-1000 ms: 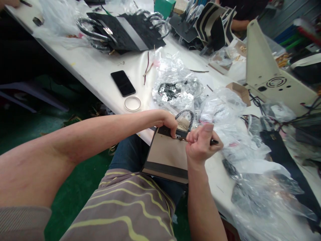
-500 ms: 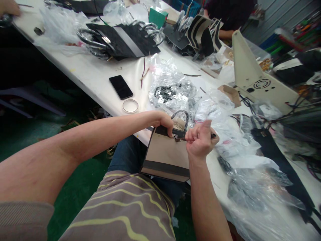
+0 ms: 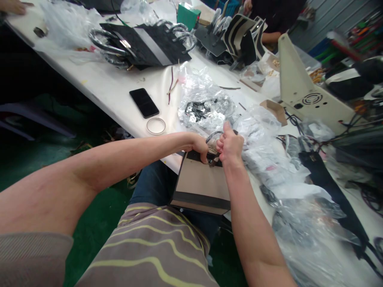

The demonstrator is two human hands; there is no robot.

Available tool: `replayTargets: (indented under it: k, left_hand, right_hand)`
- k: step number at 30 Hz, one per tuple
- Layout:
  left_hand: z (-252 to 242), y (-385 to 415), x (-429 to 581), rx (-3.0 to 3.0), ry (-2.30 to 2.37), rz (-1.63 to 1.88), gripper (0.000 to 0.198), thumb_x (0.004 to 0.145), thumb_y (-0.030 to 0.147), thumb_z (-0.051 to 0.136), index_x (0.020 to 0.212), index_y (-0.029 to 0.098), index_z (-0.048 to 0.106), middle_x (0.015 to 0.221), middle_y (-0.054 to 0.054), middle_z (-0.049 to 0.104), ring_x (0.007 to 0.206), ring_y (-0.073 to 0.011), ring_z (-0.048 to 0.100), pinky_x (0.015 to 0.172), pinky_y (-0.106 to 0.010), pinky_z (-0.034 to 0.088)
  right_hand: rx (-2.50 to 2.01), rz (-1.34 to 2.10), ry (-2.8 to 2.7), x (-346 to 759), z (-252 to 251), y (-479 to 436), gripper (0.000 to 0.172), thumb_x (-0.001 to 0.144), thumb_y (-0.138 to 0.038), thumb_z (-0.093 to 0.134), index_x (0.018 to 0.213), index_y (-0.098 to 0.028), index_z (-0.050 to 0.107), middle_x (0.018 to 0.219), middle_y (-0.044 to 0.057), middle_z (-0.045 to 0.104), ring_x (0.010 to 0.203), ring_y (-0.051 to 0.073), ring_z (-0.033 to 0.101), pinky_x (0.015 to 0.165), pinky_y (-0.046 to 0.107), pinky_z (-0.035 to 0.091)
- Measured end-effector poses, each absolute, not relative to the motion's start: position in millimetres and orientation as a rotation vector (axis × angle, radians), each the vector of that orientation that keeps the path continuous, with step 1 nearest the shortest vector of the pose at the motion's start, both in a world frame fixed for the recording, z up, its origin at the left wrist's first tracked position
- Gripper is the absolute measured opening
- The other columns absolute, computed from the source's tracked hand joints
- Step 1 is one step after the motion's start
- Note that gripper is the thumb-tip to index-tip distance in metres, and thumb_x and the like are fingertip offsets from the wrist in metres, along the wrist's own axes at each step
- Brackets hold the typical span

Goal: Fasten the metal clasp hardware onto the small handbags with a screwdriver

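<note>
A beige and black bag (image 3: 202, 181) rests across my lap against the table edge, its patterned handle (image 3: 213, 136) standing up behind. My left hand (image 3: 199, 146) grips the bag's black top band, fingertips at a small metal piece. Just to the right, my right hand (image 3: 229, 144) is closed in a fist around a tool whose dark handle end shows above the fist; its tip (image 3: 213, 162) meets the band beside my left fingers.
On the white table (image 3: 113, 85) lie a black phone (image 3: 144, 103), a clear ring (image 3: 156, 126) and a plastic bag of metal parts (image 3: 199, 111). Black bags (image 3: 149, 46) lie farther back. Plastic wrapping (image 3: 299, 207) covers the right side. Another person's hand (image 3: 13, 7) shows at top left.
My right fist has moved left and up, nearer my left hand, and has turned with the tool. The bag has shifted slightly to the right.
</note>
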State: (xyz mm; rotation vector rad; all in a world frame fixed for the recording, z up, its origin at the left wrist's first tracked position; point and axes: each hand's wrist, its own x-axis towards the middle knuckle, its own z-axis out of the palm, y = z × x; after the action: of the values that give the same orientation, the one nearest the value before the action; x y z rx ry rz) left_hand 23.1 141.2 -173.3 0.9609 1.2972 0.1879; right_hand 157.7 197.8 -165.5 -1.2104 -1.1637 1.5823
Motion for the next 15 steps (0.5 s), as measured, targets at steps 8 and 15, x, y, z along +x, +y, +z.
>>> replayTargets:
  k: [8, 15]
  left_hand:
    - [-169.2, 134.9, 23.8, 0.922, 1.264, 0.205, 0.038, 0.059, 0.022, 0.093, 0.093, 0.019, 0.077, 0.100, -0.010, 0.086, 0.101, -0.0327, 0.081, 0.081, -0.039, 0.069]
    - [-176.8, 142.9, 20.9, 0.977, 1.268, 0.125, 0.031, 0.064, 0.029, 0.092, 0.091, 0.021, 0.079, 0.096, -0.009, 0.086, 0.103, -0.0327, 0.080, 0.082, -0.038, 0.068]
  right_hand:
    - [-0.798, 1.424, -1.195, 196.7, -141.5, 163.4, 0.077, 0.097, -0.067, 0.079, 0.056, -0.025, 0.029, 0.047, -0.012, 0.025, 0.035, 0.005, 0.020, 0.031, 0.022, 0.016]
    - [-0.699, 1.228, -1.258, 191.2, -144.0, 130.4, 0.071, 0.100, -0.060, 0.080, 0.056, -0.023, 0.038, 0.050, -0.009, 0.032, 0.038, 0.007, 0.031, 0.036, 0.024, 0.027]
